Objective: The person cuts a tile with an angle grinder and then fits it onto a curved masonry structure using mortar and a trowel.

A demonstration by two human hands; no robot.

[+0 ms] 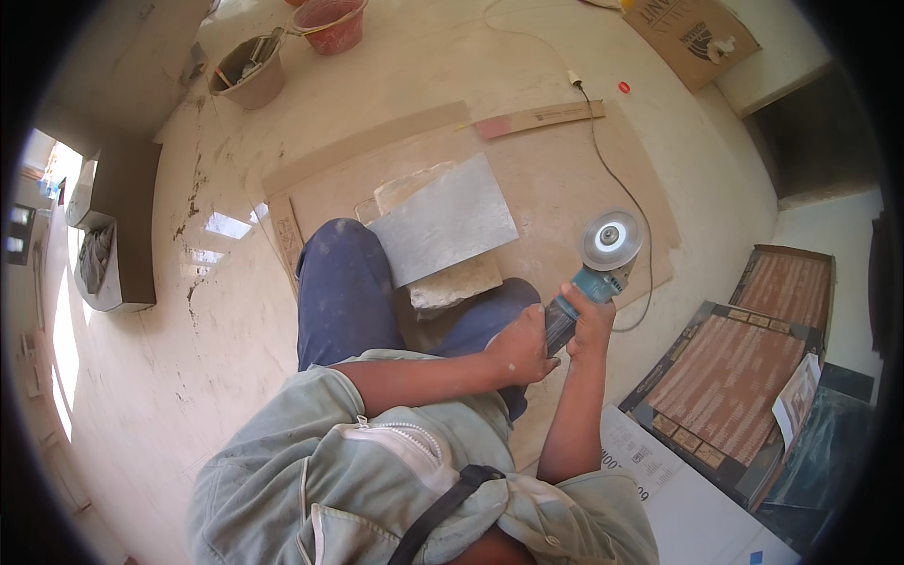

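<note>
Grey tile (443,226) looks uncut, just left of the fingers; both hands, left (520,348) and right (593,320), grip the angle grinder (598,264), disc off it

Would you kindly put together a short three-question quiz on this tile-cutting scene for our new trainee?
1. True or false: both hands, the left hand and the right hand, grip the angle grinder.
2. Where does the grey tile lie? A) inside a bucket B) on a cardboard sheet on the floor, by the person's knee C) leaning upright against the wall
3. Fill in: the grinder's cord runs away across the floor to a white ____.

Key: 1 true; 2 B; 3 plug.
</note>
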